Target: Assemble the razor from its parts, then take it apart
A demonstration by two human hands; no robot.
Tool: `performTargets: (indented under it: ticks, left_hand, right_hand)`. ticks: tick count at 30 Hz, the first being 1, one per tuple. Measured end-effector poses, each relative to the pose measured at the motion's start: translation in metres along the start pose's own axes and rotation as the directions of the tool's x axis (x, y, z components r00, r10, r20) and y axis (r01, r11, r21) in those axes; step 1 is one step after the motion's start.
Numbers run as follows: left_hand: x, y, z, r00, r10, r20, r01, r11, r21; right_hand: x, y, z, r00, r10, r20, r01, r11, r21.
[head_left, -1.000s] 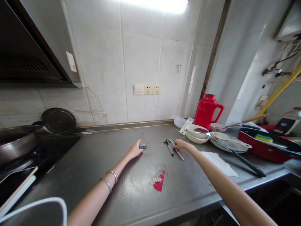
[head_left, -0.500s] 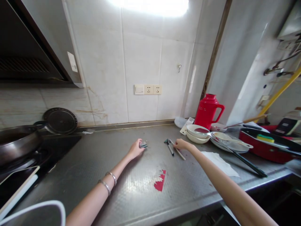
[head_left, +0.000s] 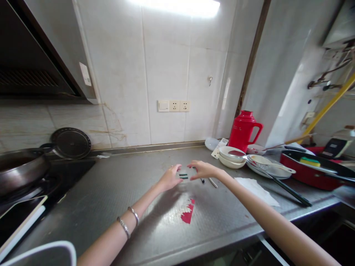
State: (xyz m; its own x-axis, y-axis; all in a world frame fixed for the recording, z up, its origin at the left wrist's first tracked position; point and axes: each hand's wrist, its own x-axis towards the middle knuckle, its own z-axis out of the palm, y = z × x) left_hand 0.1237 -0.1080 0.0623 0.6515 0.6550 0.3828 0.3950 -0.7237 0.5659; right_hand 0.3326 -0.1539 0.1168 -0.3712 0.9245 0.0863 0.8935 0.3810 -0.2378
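Note:
Two small dark green strips, which look like razor cartridges in a clear holder, lie on the steel counter between my hands. On their left is my left hand, thumb and fingers apart, with nothing in its grasp. My right hand faces it from the right, fingers spread and also holding nothing. Beneath the right hand lies a razor, mostly hidden by it. Just right of the razor, one end of a thin pale stick-like piece shows.
A torn red scrap lies nearer me. To the right are stacked bowls, a red thermos, a white paper sheet and a red pan. A pot stands on the stove at left.
My left hand has moved right and let go of the green-stripped piece, which now sits between both hands. My right hand has left the pale stick, shifted left and opened.

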Motion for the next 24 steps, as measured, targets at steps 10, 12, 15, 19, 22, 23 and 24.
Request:
performTargets:
  ticks: [10, 12, 15, 19, 22, 23, 24]
  left_hand:
    - [-0.009, 0.026, -0.001, 1.0, -0.022, 0.021, 0.023, 1.0, -0.002]
    - [-0.013, 0.022, -0.004, 0.998, -0.069, 0.014, 0.069, 0.998, 0.003]
    - [-0.02, -0.002, -0.01, 0.995, -0.096, -0.04, 0.097, 0.995, 0.015]
    - [-0.035, -0.056, -0.022, 0.971, -0.156, -0.179, 0.16, 0.987, 0.007]
    - [-0.047, -0.095, -0.034, 0.928, -0.237, -0.286, 0.238, 0.971, -0.033]
    - [-0.051, -0.105, -0.039, 0.909, -0.269, -0.319, 0.261, 0.963, -0.066]
    - [-0.054, -0.114, -0.043, 0.889, -0.3, -0.345, 0.285, 0.954, -0.096]
  right_hand:
    - [-0.005, -0.021, 0.009, 0.999, -0.049, -0.017, 0.047, 0.994, -0.1]
    - [-0.004, -0.008, 0.007, 0.999, -0.051, -0.02, 0.049, 0.996, -0.08]
    - [-0.007, 0.025, 0.001, 0.999, 0.026, -0.045, -0.028, 0.999, -0.035]
    - [-0.019, 0.084, -0.001, 0.977, 0.2, -0.068, -0.199, 0.98, 0.031]
    - [-0.029, 0.124, 0.004, 0.965, 0.261, -0.034, -0.26, 0.965, 0.039]
    - [-0.032, 0.134, 0.007, 0.96, 0.279, -0.019, -0.278, 0.96, 0.034]
    - [-0.033, 0.141, 0.009, 0.959, 0.285, -0.002, -0.285, 0.958, 0.029]
